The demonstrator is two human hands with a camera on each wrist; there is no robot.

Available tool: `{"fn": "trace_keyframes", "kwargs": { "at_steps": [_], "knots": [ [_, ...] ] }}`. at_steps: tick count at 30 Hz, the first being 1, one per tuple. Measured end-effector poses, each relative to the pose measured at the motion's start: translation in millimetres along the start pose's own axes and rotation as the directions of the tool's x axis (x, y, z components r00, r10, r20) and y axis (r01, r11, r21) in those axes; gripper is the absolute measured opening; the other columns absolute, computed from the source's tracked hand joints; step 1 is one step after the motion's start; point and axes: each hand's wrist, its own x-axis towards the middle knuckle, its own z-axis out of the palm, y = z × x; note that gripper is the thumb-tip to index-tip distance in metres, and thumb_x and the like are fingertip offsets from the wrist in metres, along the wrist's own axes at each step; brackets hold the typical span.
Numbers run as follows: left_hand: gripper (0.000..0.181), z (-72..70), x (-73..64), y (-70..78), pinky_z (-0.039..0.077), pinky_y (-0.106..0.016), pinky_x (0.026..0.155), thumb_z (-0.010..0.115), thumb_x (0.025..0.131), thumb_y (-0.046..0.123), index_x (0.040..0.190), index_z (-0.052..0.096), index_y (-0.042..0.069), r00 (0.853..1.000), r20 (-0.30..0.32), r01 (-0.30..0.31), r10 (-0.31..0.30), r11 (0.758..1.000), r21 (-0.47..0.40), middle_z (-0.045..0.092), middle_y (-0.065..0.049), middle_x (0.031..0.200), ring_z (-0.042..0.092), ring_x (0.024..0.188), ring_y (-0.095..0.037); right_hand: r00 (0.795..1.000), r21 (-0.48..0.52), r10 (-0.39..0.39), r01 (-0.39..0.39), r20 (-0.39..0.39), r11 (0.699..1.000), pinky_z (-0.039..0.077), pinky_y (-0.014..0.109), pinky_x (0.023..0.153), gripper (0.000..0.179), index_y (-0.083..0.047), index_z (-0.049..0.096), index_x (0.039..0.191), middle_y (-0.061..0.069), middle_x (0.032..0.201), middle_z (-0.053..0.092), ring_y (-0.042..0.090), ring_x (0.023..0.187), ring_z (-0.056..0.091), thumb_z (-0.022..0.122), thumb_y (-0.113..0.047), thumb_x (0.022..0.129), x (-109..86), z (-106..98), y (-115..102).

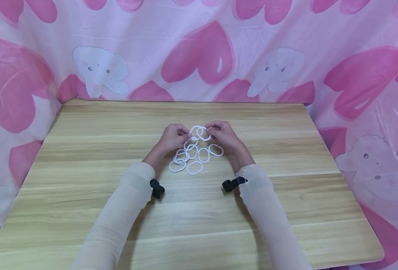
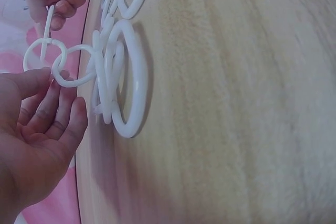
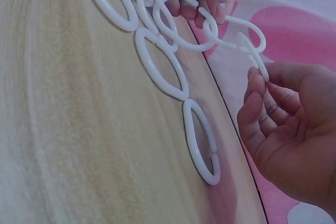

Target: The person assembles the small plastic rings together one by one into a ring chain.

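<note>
My left hand [image 1: 170, 138] pinches a white oval plastic link ring [image 2: 64, 57] between thumb and fingers, above the table. Hooked through it is a second ring [image 3: 258, 62], whose edge my right hand [image 3: 294, 124] pinches with thumb and fingertips. A further ring [image 2: 79, 83] hangs from the left-hand ring and leads down to a cluster of overlapping rings [image 2: 143, 82] on the tabletop. In the right wrist view a small gap shows in one ring [image 3: 173, 40] beside the left fingertips. Separate rings lie nearer me, one [image 1: 194, 174] in front and another [image 1: 216, 156] below the right hand.
The rings lie on a light wood-grain table [image 1: 199, 225]. A pink curtain with hearts [image 1: 199, 52] hangs behind its far edge and along both sides. Small black cameras are strapped to the left sleeve [image 1: 128, 198] and the right sleeve [image 1: 266, 202].
</note>
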Motion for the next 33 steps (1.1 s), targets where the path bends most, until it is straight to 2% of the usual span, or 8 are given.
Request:
{"fn": "trace_keyframes", "kwargs": {
  "at_steps": [9,17,21,26,29,33],
  "knots": [
    [0.018,0.3,1.7,-2.0,0.051,-0.020,0.072,0.066,0.097,0.011,0.110,0.069,-0.001,1.000,0.011,-0.011,0.011,1.000,-0.018,0.072,-0.017,0.101,0.063,0.085,-0.017,1.000,-0.064,-0.028,0.028,0.001,0.998,0.053,0.023,0.071,0.028,0.004,0.065,0.125,0.001,0.093,0.063,0.015,0.084,0.058,0.055,-0.007,0.101,0.1,-3.2,-3.7],
    [0.019,-0.6,0.6,-3.5,0.051,-0.021,0.073,0.066,0.096,0.010,0.111,0.069,-0.001,1.000,0.021,-0.022,0.022,1.000,-0.004,0.071,-0.016,0.100,0.062,0.084,-0.018,0.997,-0.073,-0.078,0.078,-0.007,0.994,0.046,0.019,0.059,0.027,0.008,0.063,0.124,-0.011,0.081,0.062,0.004,0.068,0.053,0.056,-0.004,0.100,0.0,-2.3,-9.6],
    [0.020,-0.5,0.7,-3.0,0.052,-0.024,0.078,0.066,0.096,0.010,0.111,0.070,-0.001,0.999,0.031,-0.032,0.032,0.999,0.018,0.071,-0.017,0.103,0.063,0.089,-0.021,0.995,-0.081,-0.097,0.096,-0.011,0.992,0.049,0.019,0.060,0.027,0.009,0.063,0.123,-0.010,0.081,0.064,0.008,0.072,0.057,0.056,-0.003,0.100,-0.1,-2.2,-11.0],
    [0.020,0.1,0.4,0.0,0.053,-0.029,0.085,0.067,0.096,0.011,0.111,0.070,-0.001,0.998,0.018,-0.053,0.053,0.998,0.019,0.071,-0.018,0.105,0.064,0.094,-0.024,0.994,-0.122,-0.106,0.104,-0.008,0.987,0.056,0.025,0.069,0.026,0.006,0.064,0.122,-0.004,0.090,0.068,0.022,0.088,0.063,0.058,-0.005,0.099,-2.4,-1.6,-12.9],
    [0.019,0.7,0.7,1.9,0.054,-0.030,0.086,0.068,0.095,0.010,0.110,0.071,-0.002,0.996,-0.005,-0.084,0.084,0.996,0.010,0.072,-0.019,0.104,0.066,0.094,-0.025,0.995,-0.120,-0.096,0.095,-0.004,0.988,0.058,0.026,0.071,0.025,0.005,0.064,0.121,0.004,0.095,0.070,0.026,0.091,0.063,0.059,-0.005,0.099,-3.7,-0.6,-13.1],
    [0.017,1.9,1.4,4.5,0.054,-0.028,0.084,0.067,0.094,0.009,0.107,0.073,-0.001,0.992,-0.039,-0.117,0.117,0.993,0.006,0.074,-0.018,0.102,0.067,0.092,-0.023,0.997,-0.095,-0.076,0.075,-0.003,0.993,0.059,0.025,0.070,0.024,0.005,0.062,0.121,0.011,0.099,0.072,0.019,0.083,0.065,0.060,-0.003,0.099,-4.5,0.6,-12.6]
  ]
}}
